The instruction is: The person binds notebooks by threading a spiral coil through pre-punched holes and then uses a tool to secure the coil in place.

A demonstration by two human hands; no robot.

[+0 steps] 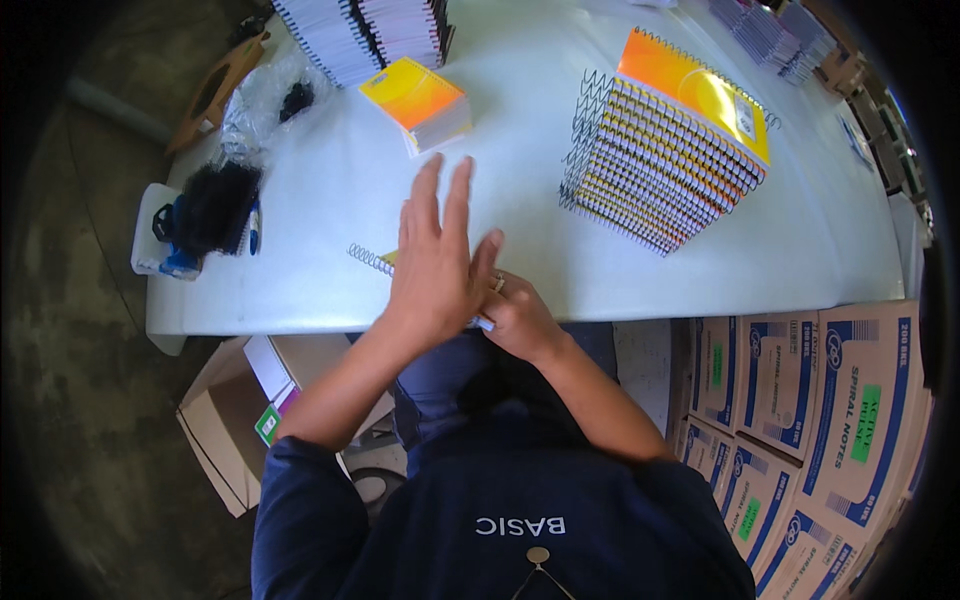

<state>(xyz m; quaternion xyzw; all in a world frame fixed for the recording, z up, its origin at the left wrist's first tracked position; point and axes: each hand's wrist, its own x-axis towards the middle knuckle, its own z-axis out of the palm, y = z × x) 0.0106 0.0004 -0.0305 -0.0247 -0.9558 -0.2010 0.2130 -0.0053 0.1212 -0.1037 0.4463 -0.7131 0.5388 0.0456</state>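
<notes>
A spiral notebook with a yellow cover (387, 263) is at the table's near edge, mostly hidden behind my hands. Its wire coil (366, 256) sticks out beyond the cover on the left. My left hand (432, 265) is raised over the notebook with its fingers stretched out, gripping nothing. Curled fingers of my right hand (522, 312) hold the notebook's near right side, where a small pale edge shows below. Just beyond my left fingertips sits a small stack of yellow-orange sheets (418, 95).
At the right stands a tall stack of spiral notebooks (672, 160) with loose coil ends. More bound stacks (365, 35) are at the back. A white bin (150, 225), black coils (215, 205) and clear plastic (265, 110) lie left. Cartons (765, 375) are piled below right.
</notes>
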